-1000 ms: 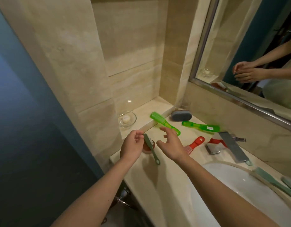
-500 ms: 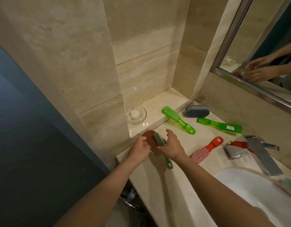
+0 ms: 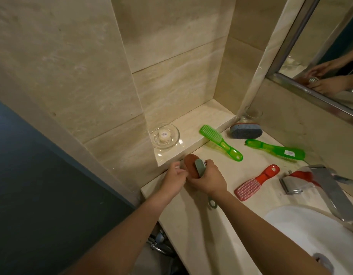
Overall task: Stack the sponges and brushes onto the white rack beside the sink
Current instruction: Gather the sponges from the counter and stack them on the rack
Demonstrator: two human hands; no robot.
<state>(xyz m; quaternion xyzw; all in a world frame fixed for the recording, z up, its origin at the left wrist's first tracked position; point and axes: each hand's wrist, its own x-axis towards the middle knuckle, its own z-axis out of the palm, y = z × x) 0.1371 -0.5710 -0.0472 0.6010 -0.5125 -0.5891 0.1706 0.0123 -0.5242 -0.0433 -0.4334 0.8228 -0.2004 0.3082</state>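
Note:
My right hand (image 3: 208, 180) grips a grey-green brush (image 3: 199, 167), whose handle sticks out below my wrist toward me. The brush head lies against a brown oval sponge (image 3: 190, 165), which stands on edge at the counter's left corner. My left hand (image 3: 174, 179) pinches the sponge's left side. Further right on the counter lie a green brush (image 3: 219, 141), a second green brush (image 3: 275, 149), a red brush (image 3: 255, 183) and a blue-grey sponge (image 3: 246, 131). No white rack shows in this view.
A glass dish (image 3: 166, 142) with a small soap sits on the raised ledge behind my hands. The metal tap (image 3: 330, 185) overhangs the white sink (image 3: 302, 231) at the right. A glass tumbler (image 3: 251, 114) stands in the corner under the mirror (image 3: 330, 56).
The grey-green brush went from my left hand to my right. Both hands moved down onto the brown sponge at the counter corner, and the view tilted closer.

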